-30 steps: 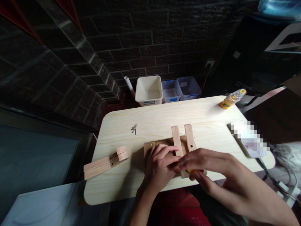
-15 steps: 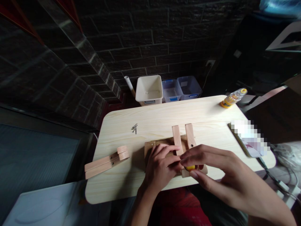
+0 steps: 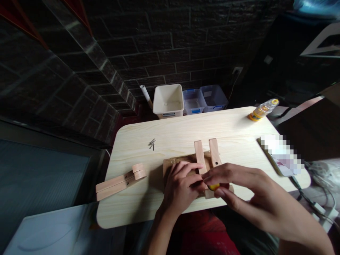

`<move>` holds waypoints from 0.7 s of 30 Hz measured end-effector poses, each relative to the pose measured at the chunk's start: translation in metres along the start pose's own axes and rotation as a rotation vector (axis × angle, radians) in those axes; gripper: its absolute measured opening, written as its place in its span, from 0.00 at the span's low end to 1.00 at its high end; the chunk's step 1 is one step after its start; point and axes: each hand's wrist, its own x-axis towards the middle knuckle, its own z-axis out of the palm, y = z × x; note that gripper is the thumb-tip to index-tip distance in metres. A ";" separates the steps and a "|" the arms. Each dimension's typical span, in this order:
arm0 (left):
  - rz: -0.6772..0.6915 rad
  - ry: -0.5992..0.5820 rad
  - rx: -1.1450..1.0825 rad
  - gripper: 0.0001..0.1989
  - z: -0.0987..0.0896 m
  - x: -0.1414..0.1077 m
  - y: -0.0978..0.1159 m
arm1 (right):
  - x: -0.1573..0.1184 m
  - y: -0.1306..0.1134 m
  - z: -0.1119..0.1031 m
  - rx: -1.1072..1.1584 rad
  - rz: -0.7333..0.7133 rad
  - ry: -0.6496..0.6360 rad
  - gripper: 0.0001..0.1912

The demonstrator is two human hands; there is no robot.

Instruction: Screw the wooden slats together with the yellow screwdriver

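Observation:
My left hand (image 3: pixel 181 186) presses down over a brown taped box (image 3: pixel 170 165), its fingers reaching onto a light wooden strip (image 3: pixel 198 152) and holding it steady. A second wooden strip (image 3: pixel 214 150) with a dark hole lies alongside. Above the near ends of the strips, my right hand (image 3: pixel 244 191) is closed round a screwdriver with a yellow handle (image 3: pixel 213 186); its tip is hidden. Part of another rounded wooden piece (image 3: pixel 209 194) shows under that hand. On the left lie joined wooden strips (image 3: pixel 115 186) with rounded blocks (image 3: pixel 139 171) at one end.
Several screws (image 3: pixel 152 143) lie in a small pile on the table (image 3: pixel 175 132). A clear, yellow-based bottle-shaped case (image 3: pixel 262 110) stands at the back right, near a phone (image 3: pixel 276 159). Behind the table are a white bin (image 3: pixel 168 101) and clear plastic boxes (image 3: pixel 193 102).
My right hand has turned slightly round the screwdriver, and the yellow handle shows at a slightly different angle. The left hand stays in place.

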 end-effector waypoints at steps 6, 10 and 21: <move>-0.008 -0.006 0.009 0.05 0.000 -0.001 -0.001 | -0.001 0.003 -0.001 -0.012 0.021 0.015 0.15; -0.009 -0.006 -0.003 0.03 0.000 -0.001 0.000 | 0.000 0.003 -0.001 -0.001 0.028 0.032 0.13; -0.003 0.015 -0.007 0.04 0.000 -0.002 0.000 | 0.001 -0.001 0.000 0.069 0.000 -0.018 0.14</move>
